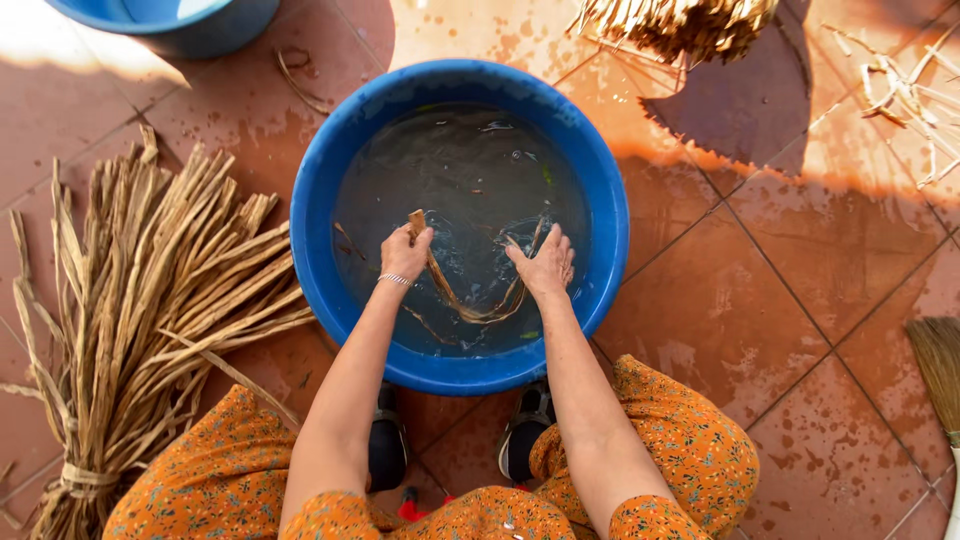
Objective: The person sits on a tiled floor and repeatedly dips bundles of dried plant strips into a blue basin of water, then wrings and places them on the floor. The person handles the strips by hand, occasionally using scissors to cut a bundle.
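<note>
Dried leaf strips lie soaking in the water of the blue basin on the tiled floor. The left hand has its fingers closed round one end of a strip, and the right hand presses its fingers on the other. Soaking looks to be the step in hand; next calls for keeping each strip under.

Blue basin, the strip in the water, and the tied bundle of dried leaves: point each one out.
blue basin (612,205), head view, on its right rim.
strip (470,312), head view, on its wet loop between the hands.
tied bundle of dried leaves (150,290), head view, on the middle of the stalks.
</note>
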